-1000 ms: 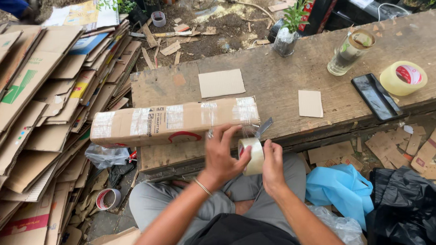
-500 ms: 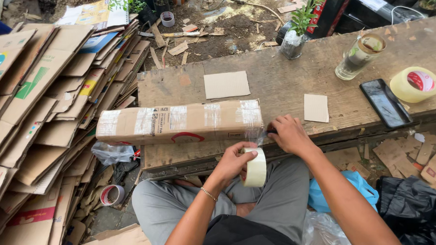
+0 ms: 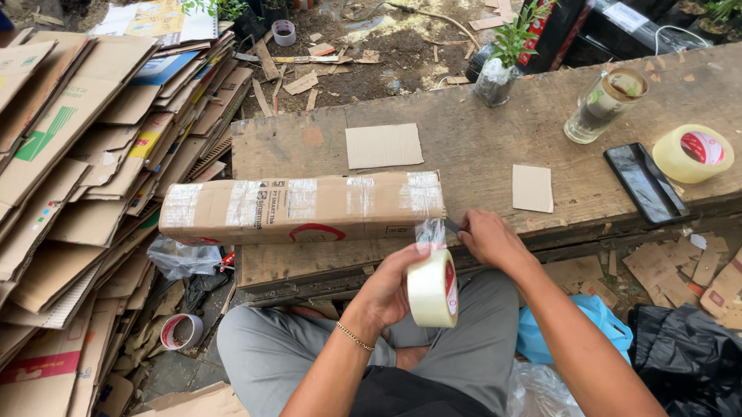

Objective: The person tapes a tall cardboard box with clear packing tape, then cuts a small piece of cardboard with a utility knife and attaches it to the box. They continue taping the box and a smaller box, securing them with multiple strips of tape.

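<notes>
Two hands work close to the near edge of the wooden plank. Nearest, the left hand curls its fingers around a roll of clear tape, held upright with its core facing sideways so the strip can run straight up off it. That strip stretches taut from the roll to the right end of the long cardboard box, which lies lengthwise along the plank's near edge and already carries several tape bands. The right hand rests on that edge just beside the box's right end, fingers closed on a small dark tool whose tip meets the strip; what kind of blade it is I cannot tell. Further back lie two cardboard offcuts, then a phone, a second tape roll and a glass jar toward the far right corner. Flattened cartons are stacked left of the plank
</notes>
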